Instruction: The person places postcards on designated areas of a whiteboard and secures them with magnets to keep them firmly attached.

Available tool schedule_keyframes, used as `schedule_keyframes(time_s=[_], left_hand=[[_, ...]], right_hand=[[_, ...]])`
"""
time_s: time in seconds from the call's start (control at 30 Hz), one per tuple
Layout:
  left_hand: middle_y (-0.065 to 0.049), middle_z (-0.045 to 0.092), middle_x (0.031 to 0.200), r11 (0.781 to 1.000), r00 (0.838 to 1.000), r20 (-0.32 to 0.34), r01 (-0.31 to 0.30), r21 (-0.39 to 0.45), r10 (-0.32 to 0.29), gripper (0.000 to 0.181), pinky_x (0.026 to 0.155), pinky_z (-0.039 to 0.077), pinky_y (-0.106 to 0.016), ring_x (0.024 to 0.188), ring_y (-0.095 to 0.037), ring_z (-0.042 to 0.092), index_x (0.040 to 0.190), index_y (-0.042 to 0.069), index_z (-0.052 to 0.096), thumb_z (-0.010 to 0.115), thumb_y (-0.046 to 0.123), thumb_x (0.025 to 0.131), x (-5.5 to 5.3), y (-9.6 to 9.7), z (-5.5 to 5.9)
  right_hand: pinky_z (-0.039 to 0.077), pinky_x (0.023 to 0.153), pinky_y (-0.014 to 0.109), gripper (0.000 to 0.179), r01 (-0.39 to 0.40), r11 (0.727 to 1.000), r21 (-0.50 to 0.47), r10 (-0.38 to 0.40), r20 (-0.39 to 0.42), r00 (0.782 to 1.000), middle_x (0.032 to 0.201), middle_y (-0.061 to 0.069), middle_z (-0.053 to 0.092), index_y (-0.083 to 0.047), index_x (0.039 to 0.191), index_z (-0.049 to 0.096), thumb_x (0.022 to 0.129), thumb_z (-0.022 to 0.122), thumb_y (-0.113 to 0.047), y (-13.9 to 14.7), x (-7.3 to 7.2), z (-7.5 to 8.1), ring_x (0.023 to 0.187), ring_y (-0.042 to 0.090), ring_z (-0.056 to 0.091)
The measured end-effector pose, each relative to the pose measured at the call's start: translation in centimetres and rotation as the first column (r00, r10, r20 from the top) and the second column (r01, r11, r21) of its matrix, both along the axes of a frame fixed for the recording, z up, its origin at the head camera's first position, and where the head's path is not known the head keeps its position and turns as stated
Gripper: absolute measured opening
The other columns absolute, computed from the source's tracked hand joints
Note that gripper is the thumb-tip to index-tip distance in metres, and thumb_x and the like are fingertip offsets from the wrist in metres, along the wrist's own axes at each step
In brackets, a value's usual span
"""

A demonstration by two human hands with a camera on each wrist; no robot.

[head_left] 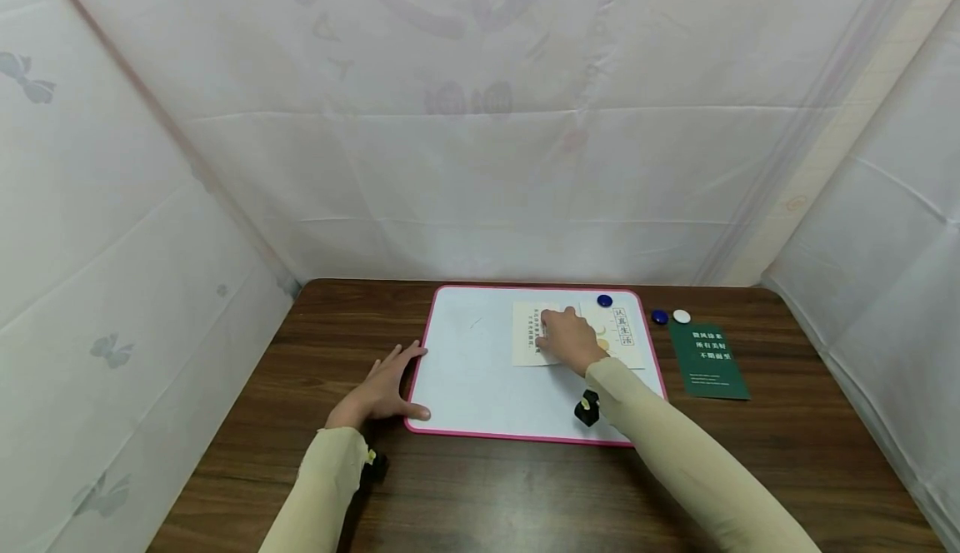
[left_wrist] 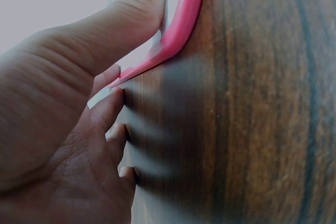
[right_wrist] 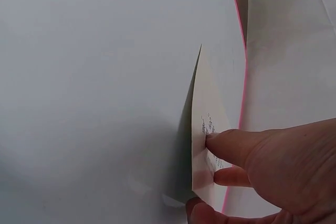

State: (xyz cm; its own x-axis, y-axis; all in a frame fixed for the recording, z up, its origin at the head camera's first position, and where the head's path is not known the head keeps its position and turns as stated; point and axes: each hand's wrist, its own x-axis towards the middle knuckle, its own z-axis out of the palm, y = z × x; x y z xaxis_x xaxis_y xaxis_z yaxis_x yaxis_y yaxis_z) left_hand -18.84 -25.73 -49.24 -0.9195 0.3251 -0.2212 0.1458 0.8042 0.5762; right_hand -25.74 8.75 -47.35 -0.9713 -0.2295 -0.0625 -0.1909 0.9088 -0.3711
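In the head view my left hand rests at the near left corner of a pink-rimmed whiteboard, its thumb on the rim and the other fingers spread along the left side. My right hand grips a cream card with dark printed characters, over the board's right half. In the right wrist view, the thumb lies on the card's printed face and another fingertip sits at its lower corner. The card's near edge tilts up off the board. Beside it lies a second printed card, partly behind the hand.
A dark blue round magnet sits at the second card's top edge. Right of the board are another blue magnet, a white one and a green printed card. White curtains surround the brown table.
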Motion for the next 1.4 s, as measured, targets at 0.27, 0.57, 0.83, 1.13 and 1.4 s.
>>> schedule_keyframes(time_s=[0.27, 0.57, 0.83, 1.13, 1.4], left_hand=[[-0.021, 0.020, 0.168, 1.000, 1.000, -0.001, -0.001, 0.000, 0.001, 0.110, 0.121, 0.004, -0.067, 0.155, -0.046, 0.010, 0.158, 0.007, 0.033, 0.095, 0.037, 0.072, 0.06, -0.03, -0.04], [-0.021, 0.020, 0.168, 1.000, 1.000, -0.007, 0.006, -0.002, -0.006, 0.111, 0.121, 0.004, -0.068, 0.155, -0.046, 0.010, 0.158, 0.007, 0.033, 0.095, 0.039, 0.072, -0.03, -0.09, -0.25], [-0.022, 0.021, 0.168, 1.000, 1.000, -0.010, 0.007, -0.005, -0.007, 0.111, 0.121, 0.005, -0.068, 0.155, -0.046, 0.011, 0.158, 0.007, 0.033, 0.095, 0.039, 0.072, -0.05, -0.02, -0.22], [-0.021, 0.021, 0.168, 1.000, 1.000, -0.002, -0.006, -0.013, 0.006, 0.110, 0.121, 0.005, -0.067, 0.155, -0.045, 0.011, 0.158, 0.009, 0.034, 0.095, 0.039, 0.072, 0.15, 0.22, 0.04], [-0.023, 0.020, 0.168, 1.000, 1.000, -0.016, 0.020, 0.017, -0.020, 0.110, 0.120, 0.004, -0.070, 0.154, -0.047, 0.010, 0.158, 0.005, 0.033, 0.095, 0.035, 0.072, 0.23, 0.05, -0.07]], right_hand=[[0.046, 0.059, 0.035, 0.023, -0.006, 1.000, 0.008, 0.006, 0.002, 1.000, 0.089, 0.008, 0.056, -0.007, 0.107, 0.069, 0.094, 0.078, -0.025, 0.04, 0.09, -0.06, 0.077, 0.023, 0.054], [0.044, 0.058, 0.034, 0.023, -0.011, 1.000, 0.017, 0.011, 0.013, 1.000, 0.089, 0.007, 0.054, -0.008, 0.107, 0.069, 0.094, 0.078, -0.026, 0.13, 0.03, -0.15, 0.076, 0.023, 0.054], [0.045, 0.059, 0.035, 0.026, -0.013, 1.000, 0.023, 0.013, 0.013, 1.000, 0.090, 0.007, 0.055, -0.009, 0.110, 0.069, 0.094, 0.078, -0.027, 0.16, 0.04, -0.12, 0.077, 0.023, 0.053], [0.053, 0.065, 0.041, 0.043, 0.003, 1.000, 0.015, -0.003, 0.008, 1.000, 0.101, 0.012, 0.060, -0.008, 0.130, 0.064, 0.094, 0.078, -0.028, 0.45, 0.09, 0.24, 0.079, 0.025, 0.057], [0.056, 0.072, 0.049, 0.048, 0.005, 1.000, 0.017, -0.005, 0.008, 1.000, 0.108, 0.016, 0.062, -0.008, 0.135, 0.063, 0.094, 0.077, -0.027, 0.49, 0.34, 0.62, 0.083, 0.027, 0.058]])
